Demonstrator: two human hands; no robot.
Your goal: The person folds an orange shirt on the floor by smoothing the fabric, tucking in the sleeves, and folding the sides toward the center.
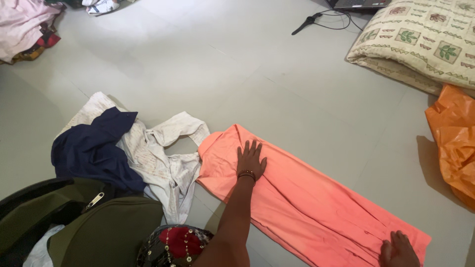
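both hands flat on the coral garment, spread long across the grey tiled floor. left hand w/ fingers splayed, pressing near the upper end; right hand lies open at the lower corner, partly cut off by frame edge. neither's gripping anything. fabric looks thin, soft, light, prob. slides easy on tile, so best taken by edges or corners. plain salmon-orange, faint creases, folded lengthwise. white printed shirt n navy cloth just beside it.
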